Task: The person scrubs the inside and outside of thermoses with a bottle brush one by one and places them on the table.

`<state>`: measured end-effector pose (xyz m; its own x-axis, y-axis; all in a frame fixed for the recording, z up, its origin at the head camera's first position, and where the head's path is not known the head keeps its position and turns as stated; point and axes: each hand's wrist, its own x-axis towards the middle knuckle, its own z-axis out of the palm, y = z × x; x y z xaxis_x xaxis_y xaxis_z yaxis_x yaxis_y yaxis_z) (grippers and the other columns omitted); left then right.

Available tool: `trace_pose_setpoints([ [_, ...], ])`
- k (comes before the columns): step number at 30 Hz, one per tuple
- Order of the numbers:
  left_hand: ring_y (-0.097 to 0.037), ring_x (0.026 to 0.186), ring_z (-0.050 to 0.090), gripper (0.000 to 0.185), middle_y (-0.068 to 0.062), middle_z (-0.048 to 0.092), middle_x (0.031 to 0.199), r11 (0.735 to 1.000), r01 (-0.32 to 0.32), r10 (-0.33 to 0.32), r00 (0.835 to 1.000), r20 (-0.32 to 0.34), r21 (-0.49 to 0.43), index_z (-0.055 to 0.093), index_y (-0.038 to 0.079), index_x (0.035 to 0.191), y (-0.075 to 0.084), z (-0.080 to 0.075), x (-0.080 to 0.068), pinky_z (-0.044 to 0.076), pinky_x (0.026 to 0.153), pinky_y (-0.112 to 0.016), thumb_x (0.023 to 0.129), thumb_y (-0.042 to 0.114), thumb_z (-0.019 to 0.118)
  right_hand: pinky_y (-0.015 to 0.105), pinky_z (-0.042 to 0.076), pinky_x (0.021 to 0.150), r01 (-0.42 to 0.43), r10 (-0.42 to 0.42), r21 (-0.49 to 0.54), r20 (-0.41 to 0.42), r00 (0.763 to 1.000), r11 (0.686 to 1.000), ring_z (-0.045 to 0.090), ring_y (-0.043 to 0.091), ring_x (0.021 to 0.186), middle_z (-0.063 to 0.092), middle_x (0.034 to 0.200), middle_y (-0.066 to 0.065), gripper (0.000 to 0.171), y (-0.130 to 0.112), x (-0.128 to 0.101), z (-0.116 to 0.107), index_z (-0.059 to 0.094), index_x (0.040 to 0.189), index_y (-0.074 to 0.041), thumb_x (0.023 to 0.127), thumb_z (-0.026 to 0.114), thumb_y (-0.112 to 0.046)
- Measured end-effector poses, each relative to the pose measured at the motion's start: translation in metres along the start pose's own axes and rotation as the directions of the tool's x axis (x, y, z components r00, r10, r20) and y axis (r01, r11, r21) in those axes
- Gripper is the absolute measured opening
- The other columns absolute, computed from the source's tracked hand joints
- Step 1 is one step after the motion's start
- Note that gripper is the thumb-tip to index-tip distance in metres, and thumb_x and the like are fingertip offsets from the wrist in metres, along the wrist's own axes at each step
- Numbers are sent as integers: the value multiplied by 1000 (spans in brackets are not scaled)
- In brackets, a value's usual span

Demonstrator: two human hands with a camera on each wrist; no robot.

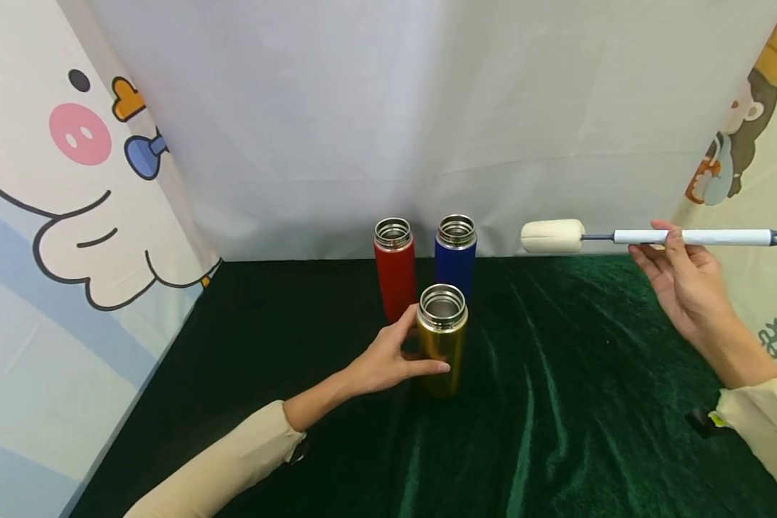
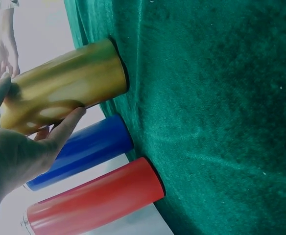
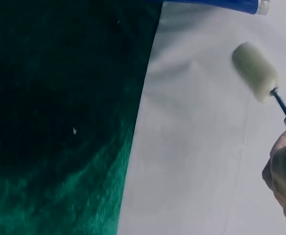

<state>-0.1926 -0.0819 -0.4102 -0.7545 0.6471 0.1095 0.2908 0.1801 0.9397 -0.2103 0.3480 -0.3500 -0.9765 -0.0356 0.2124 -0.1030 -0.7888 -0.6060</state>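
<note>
room right of gold bottle; red bottle, blue bottle block behind.

Here comes the left arm, in from the lower left, forearm slanting up, and the left hand is in a firm grip, thumb and fingers parted and curved. Over on the other side the right hand rides higher, well apart from it, wrist raised, thumb pinching against the fingers. Both sleeves end just short of the wrists.
</note>
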Motion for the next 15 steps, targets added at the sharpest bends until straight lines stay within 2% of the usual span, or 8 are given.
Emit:
trace_pose_setpoints([
  [2,-35,143,48,79,-12,46,155,1000,4,-4,1000,-1,-2,29,21,154,0,0,0,58,100,-44,91,9,76,45,61,91,-7,9,78,-27,1000,997,73,34,106,69,112,19,24,-2,0,1,62,121,3,104,46,-1],
  [4,-34,143,48,80,-12,46,155,1000,7,-7,1000,-1,6,28,21,155,-1,0,0,58,100,-43,92,10,76,51,61,89,5,-3,115,-24,1000,993,73,40,106,68,111,22,24,-3,0,4,58,121,0,103,43,6],
  [7,-34,143,48,80,-12,46,155,1000,4,-4,1000,5,24,27,22,155,-1,-1,1,58,100,-42,92,14,76,56,59,87,56,-59,121,23,998,991,72,45,105,66,110,27,33,-2,0,15,51,127,-5,102,39,13],
  [11,-33,142,49,80,-12,47,154,999,-14,13,1000,26,45,27,20,155,-5,-3,2,57,101,-44,92,17,77,59,58,85,127,-136,105,81,987,986,71,49,104,64,108,29,43,-1,1,41,41,134,-9,100,38,17],
  [15,-32,144,47,81,-11,46,155,999,-24,22,998,59,42,28,18,155,-10,-6,5,52,108,-48,91,14,78,61,59,83,164,-174,81,129,976,983,71,51,104,56,117,28,57,2,0,70,32,146,-15,100,37,18],
])
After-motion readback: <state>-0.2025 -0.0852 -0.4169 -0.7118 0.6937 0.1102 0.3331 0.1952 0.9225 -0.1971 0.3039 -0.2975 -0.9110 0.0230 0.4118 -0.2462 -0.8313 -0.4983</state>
